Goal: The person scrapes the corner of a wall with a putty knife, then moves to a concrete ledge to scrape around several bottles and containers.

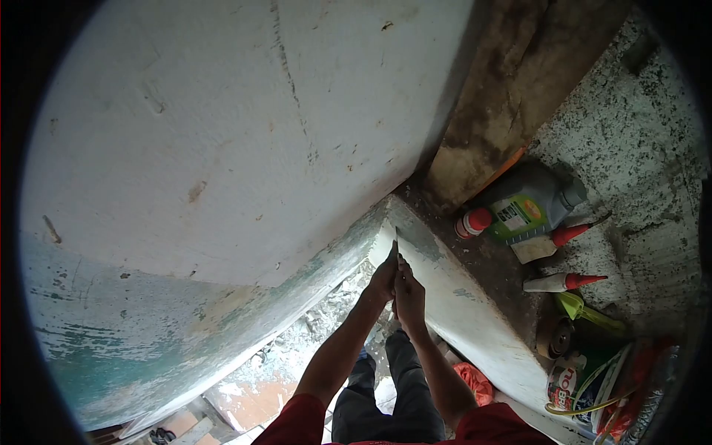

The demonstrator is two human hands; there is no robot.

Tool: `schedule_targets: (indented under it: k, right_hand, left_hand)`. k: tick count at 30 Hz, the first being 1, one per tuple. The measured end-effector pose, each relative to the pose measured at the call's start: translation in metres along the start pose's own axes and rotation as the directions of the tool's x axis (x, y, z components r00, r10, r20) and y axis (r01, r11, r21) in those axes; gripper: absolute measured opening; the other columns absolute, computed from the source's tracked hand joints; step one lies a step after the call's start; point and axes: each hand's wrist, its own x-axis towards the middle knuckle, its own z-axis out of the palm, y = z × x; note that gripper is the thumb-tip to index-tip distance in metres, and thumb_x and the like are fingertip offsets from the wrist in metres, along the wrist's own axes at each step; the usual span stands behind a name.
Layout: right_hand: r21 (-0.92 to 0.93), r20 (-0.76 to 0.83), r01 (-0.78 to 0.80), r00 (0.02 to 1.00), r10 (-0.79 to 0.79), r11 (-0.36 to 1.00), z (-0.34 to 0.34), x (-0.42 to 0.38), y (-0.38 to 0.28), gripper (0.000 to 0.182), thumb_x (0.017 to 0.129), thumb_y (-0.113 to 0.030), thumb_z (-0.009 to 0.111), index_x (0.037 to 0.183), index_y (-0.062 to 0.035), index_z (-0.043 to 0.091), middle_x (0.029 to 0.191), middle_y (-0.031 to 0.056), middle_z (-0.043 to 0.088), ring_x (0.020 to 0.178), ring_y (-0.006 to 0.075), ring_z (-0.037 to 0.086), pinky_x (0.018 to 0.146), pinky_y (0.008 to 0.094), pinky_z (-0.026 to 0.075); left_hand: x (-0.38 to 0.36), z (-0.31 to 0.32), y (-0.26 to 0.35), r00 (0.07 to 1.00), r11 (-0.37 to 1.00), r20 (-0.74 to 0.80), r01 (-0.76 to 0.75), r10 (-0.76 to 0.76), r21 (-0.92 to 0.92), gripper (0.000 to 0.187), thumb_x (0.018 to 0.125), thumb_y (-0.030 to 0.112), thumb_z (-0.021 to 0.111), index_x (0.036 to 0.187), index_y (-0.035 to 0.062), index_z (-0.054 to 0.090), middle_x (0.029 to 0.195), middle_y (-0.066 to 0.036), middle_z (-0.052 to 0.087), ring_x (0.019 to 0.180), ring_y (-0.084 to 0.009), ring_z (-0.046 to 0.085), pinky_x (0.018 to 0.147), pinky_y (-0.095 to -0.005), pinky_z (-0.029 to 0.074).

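My left hand (383,277) and my right hand (409,294) are close together in front of me, both closed around a thin-bladed hand tool (396,236). Its narrow blade points up and away from me, near the corner where the white wall meets the low ledge wall (445,285). The handle is mostly hidden by my fingers, so its exact kind cannot be made out. Beside the blade, the plaster of the ledge wall has a grey patch (421,241).
On the ledge at right stand a grey jug (530,196), a red-capped small bottle (473,222), red-nozzled tubes (567,282), a tape roll (555,337) and a labelled bucket (567,382). A wooden board (512,96) leans behind. Rubble (297,352) and a red bag (475,382) lie below.
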Motion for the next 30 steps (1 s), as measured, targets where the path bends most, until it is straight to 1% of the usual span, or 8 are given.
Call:
schedule_targets:
  k: [3,9,12,15,23,24,27,30]
  right_hand:
    - [-0.145,0.113,-0.222,0.965,0.239,0.964,-0.001,0.007,-0.038,0.032,0.089,-0.016,0.038,0.115,0.0007,0.045,0.081,0.0104,0.057,0.059,0.0072,0.051,0.052,0.0206,0.041]
    - [0.155,0.032,0.018,0.999,-0.024,0.988,0.007,-0.002,-0.007,0.032,0.089,-0.020,0.039,0.116,-0.0031,0.045,0.049,-0.0013,0.042,0.030,0.0046,0.033,0.027,0.0208,0.026]
    - [0.093,0.103,-0.163,0.983,0.153,0.982,0.010,-0.001,-0.044,0.029,0.089,-0.019,0.040,0.114,-0.0061,0.047,0.051,-0.0021,0.040,0.029,0.0043,0.032,0.025,0.0195,0.024]
    - [0.203,0.070,-0.083,0.995,0.070,0.976,0.014,-0.001,-0.028,0.030,0.089,-0.019,0.040,0.115,-0.0051,0.047,0.050,-0.0029,0.038,0.029,0.0039,0.031,0.026,0.0195,0.024]
    - [0.079,0.120,-0.058,0.992,0.048,0.995,0.007,0.006,-0.024,0.030,0.089,-0.019,0.040,0.115,-0.0067,0.045,0.054,-0.0012,0.042,0.033,0.0041,0.032,0.031,0.0200,0.027]
    - [0.104,0.171,-0.213,0.966,0.193,0.972,0.004,0.007,-0.025,0.031,0.088,-0.020,0.041,0.115,-0.0062,0.044,0.054,-0.0005,0.043,0.032,0.0047,0.034,0.030,0.0205,0.028]
    - [0.066,0.223,-0.307,0.932,0.285,0.950,-0.003,0.000,-0.011,0.035,0.088,-0.022,0.042,0.118,-0.0053,0.041,0.053,0.0003,0.044,0.033,0.0056,0.037,0.030,0.0211,0.029]
    - [0.118,0.246,-0.306,0.931,0.271,0.945,-0.017,-0.019,0.007,0.038,0.086,-0.022,0.046,0.121,-0.0085,0.038,0.054,0.0007,0.046,0.032,0.0056,0.039,0.027,0.0201,0.030]
  left_hand:
    - [0.006,-0.004,0.022,0.972,0.992,0.233,-0.061,0.033,0.112,0.051,0.077,0.061,0.039,0.053,0.0163,0.043,0.043,0.001,0.041,0.026,-0.0118,0.033,0.023,-0.0236,0.025]
    - [-0.017,0.014,0.017,0.989,0.955,0.070,-0.141,0.127,0.262,0.047,0.077,0.059,0.042,0.054,0.0175,0.042,0.042,0.002,0.041,0.031,-0.0106,0.037,0.025,-0.0239,0.027]
    - [-0.022,0.020,0.031,0.990,0.983,0.110,-0.108,0.092,0.146,0.047,0.076,0.059,0.043,0.055,0.0175,0.040,0.043,0.002,0.040,0.033,-0.0102,0.039,0.025,-0.0244,0.028]
    - [-0.026,0.013,0.032,0.986,0.918,0.109,-0.161,0.130,0.364,0.047,0.075,0.060,0.044,0.055,0.0175,0.040,0.044,0.003,0.040,0.034,-0.0103,0.040,0.025,-0.0241,0.029]
    - [-0.010,0.003,0.032,0.988,0.992,0.143,-0.077,0.062,0.102,0.047,0.078,0.058,0.039,0.056,0.0174,0.043,0.044,0.003,0.041,0.032,-0.0099,0.038,0.021,-0.0233,0.023]
    - [-0.007,-0.010,0.033,0.980,0.968,0.175,-0.135,0.098,0.214,0.048,0.077,0.058,0.042,0.053,0.0171,0.045,0.045,0.003,0.043,0.039,-0.0098,0.043,0.030,-0.0230,0.033]
    - [-0.007,-0.027,0.027,0.992,0.912,0.085,-0.120,0.094,0.392,0.048,0.079,0.057,0.041,0.053,0.0170,0.044,0.043,0.005,0.039,0.038,-0.0097,0.042,0.028,-0.0235,0.032]
    - [-0.025,-0.009,0.001,0.963,0.929,0.029,-0.266,0.268,0.257,0.037,0.080,0.045,0.049,0.081,0.0077,0.048,0.063,-0.002,0.047,0.055,-0.0130,0.048,0.052,-0.0251,0.046]
